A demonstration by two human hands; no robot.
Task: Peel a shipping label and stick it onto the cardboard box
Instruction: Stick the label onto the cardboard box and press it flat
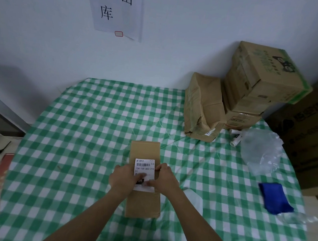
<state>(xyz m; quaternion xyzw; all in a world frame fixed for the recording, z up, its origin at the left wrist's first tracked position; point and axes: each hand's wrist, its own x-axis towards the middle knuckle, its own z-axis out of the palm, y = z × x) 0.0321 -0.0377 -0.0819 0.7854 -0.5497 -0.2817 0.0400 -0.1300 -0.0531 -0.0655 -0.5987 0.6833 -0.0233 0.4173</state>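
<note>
A flat brown cardboard box [146, 150] lies lengthwise in the middle of the green checked table. A white shipping label [144, 165] with a barcode lies on its top face. My left hand [123, 178] rests on the label's left side, thumb pressed flat across the print. My right hand [165, 178] sits at the label's right edge, fingers bent onto the edge and the box. Both hands cover the label's lower part.
Stacked cardboard boxes [257, 84] and a dented box [203, 107] stand at the back right. Clear plastic wrap [261, 150], small white tubes [236, 138] and a blue cloth [274, 197] lie at the right. A white backing sheet [193, 198] lies beside my right arm.
</note>
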